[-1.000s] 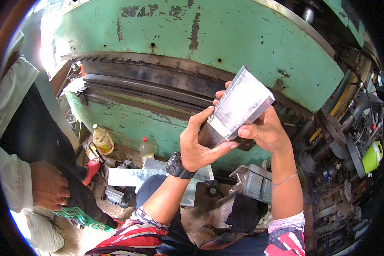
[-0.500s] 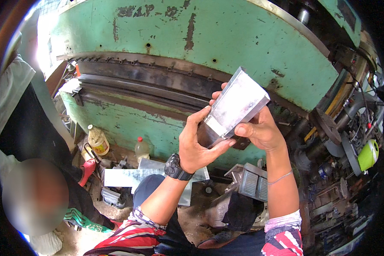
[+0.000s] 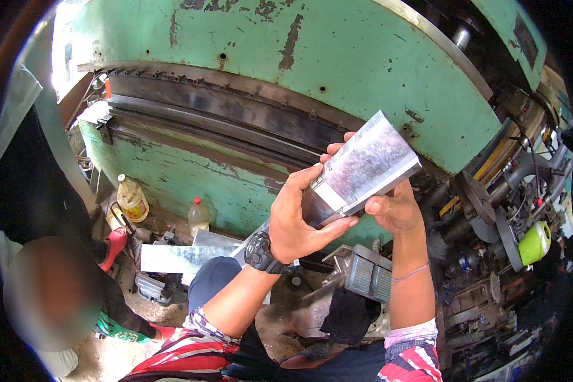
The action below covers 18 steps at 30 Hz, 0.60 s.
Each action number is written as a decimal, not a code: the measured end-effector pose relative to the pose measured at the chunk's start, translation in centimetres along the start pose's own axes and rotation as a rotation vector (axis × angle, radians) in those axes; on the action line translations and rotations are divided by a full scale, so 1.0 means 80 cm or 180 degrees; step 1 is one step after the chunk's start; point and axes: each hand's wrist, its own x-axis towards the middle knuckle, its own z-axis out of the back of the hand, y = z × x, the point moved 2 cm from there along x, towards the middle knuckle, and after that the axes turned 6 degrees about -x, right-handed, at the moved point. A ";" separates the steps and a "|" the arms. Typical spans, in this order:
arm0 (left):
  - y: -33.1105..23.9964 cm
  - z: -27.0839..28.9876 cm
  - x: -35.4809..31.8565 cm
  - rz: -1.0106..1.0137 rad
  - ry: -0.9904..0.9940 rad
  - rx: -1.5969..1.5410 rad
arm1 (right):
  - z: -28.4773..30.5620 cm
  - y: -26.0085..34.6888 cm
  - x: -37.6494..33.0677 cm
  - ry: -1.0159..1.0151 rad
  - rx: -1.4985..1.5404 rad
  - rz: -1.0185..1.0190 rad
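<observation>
Between my two hands is a folded sheet-metal box piece (image 3: 370, 159), shiny and tapered, held up at a tilt in front of a green press brake (image 3: 248, 54). My left hand (image 3: 298, 207), with a black watch on the wrist, wraps its lower left side; the thumb lies along the near end and the fingertips show past the far edge. My right hand (image 3: 395, 210) grips the right side, thumb on the near edge and the other fingers hidden behind the metal. A small folded seam crosses the piece near my left fingers.
Flat metal sheets (image 3: 172, 258) lie low in front of the press. A grey foot pedal (image 3: 368, 274) sits on the floor near two bottles (image 3: 132, 200). At the left is another person wearing red gloves (image 3: 113, 247). Machine parts and a lime-green container (image 3: 533, 244) crowd the right.
The metal piece and both hands have shifted slightly right and down in the picture. The piece has tilted, with less glare on its broad face. Both hands keep their hold.
</observation>
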 end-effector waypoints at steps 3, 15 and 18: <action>0.000 0.000 -0.001 -0.0014 -0.0004 -0.0027 | -0.001 0.000 -0.001 -0.0053 0.0042 -0.0035; -0.004 -0.001 -0.008 0.0040 0.0212 -0.0177 | 0.003 -0.003 -0.012 -0.0070 0.0110 -0.0029; -0.006 -0.002 -0.009 0.0003 0.0184 -0.0262 | 0.002 -0.007 -0.015 -0.0080 0.0113 0.0068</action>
